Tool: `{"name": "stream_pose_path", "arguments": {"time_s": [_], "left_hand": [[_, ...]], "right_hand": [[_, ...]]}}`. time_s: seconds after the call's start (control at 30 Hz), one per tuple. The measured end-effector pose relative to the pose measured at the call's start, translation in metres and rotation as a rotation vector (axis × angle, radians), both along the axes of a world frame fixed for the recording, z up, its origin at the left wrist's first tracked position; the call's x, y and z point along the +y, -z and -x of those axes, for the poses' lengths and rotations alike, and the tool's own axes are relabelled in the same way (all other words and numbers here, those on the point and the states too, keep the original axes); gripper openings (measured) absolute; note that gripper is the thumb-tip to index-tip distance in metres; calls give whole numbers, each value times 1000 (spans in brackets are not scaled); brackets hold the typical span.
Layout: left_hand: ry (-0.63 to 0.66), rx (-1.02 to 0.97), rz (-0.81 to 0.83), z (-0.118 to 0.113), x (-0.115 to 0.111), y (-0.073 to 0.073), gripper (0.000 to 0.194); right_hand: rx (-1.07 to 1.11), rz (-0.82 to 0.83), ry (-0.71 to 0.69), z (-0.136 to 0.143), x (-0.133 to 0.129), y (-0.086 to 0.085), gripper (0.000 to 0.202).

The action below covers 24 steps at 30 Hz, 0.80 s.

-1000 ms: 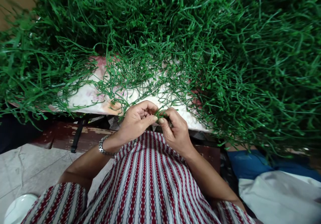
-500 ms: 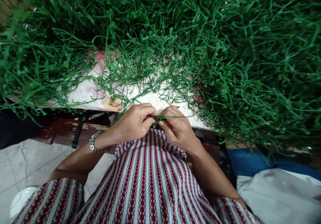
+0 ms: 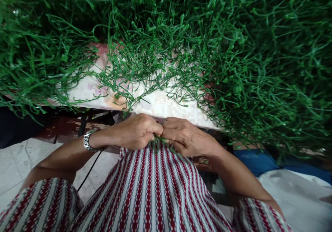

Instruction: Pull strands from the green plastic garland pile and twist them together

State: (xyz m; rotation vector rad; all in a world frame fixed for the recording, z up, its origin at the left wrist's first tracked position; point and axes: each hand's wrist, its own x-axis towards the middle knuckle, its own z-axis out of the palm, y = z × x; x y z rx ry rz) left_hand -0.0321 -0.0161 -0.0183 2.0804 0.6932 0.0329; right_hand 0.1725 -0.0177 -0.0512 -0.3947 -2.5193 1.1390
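Note:
My left hand [image 3: 141, 131] and my right hand [image 3: 185, 135] meet knuckle to knuckle at the table's near edge, in front of my striped top. Both are closed on a thin green stem [image 3: 158, 139], which shows only in part between the fingers and below them. Whether it is a single stem or several I cannot tell. Just beyond my hands, loose green stems [image 3: 155, 76], thin and branching with small tips, lie scattered over a pale flowered tablecloth [image 3: 160, 104]. A metal-band watch [image 3: 87, 140] is on my left wrist.
Large heaps of the same green stems [image 3: 259, 69] cover the table's back and both sides. Dark red wooden boards [image 3: 70, 130] show under the cloth's edge at left. At lower right are blue cloth [image 3: 256, 162] and a pale grey cloth [image 3: 293, 197]. Pale floor [image 3: 20, 169] lies at lower left.
My hands have come down a little towards my body, with fingers curled tighter around the green stem. My elbows have spread outwards, and the view has shifted slightly.

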Motion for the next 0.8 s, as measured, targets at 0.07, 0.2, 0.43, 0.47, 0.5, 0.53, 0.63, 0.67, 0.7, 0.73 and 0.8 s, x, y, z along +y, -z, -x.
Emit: {"name": "stream_pose_path", "arguments": {"time_s": [0.07,0.2,0.43,0.47,0.5,0.53,0.63,0.67,0.7,0.73,0.8], "left_hand": [[8,-18,14,4,2,-6,21],[-304,-53,44,10,8,-13,15],[-612,-175,144,-5,5,-1,12],[-610,-181,131,-7,4,0,12],[-588,-174,112,-7,4,0,12],[-547,-158,90,-7,4,0,13],[-350,-97,77,-5,4,-2,16],[-277,-82,97,-5,4,-3,16],[-210,-66,127,-5,4,-4,16],[-153,-55,166,-5,4,-4,16],[-70,-39,251,-4,3,-4,16]], "right_hand": [[-36,15,-9,-6,4,-3,18],[-4,101,199,-13,11,-7,14],[147,318,521,17,-3,4,21],[158,324,508,19,-4,5,22],[164,317,486,20,-5,6,22],[163,299,457,19,-4,6,22],[160,230,294,15,-1,5,23],[161,212,221,14,0,4,23],[157,193,149,12,0,4,23],[142,170,79,11,0,2,22],[81,106,-31,8,0,-1,19]]}}
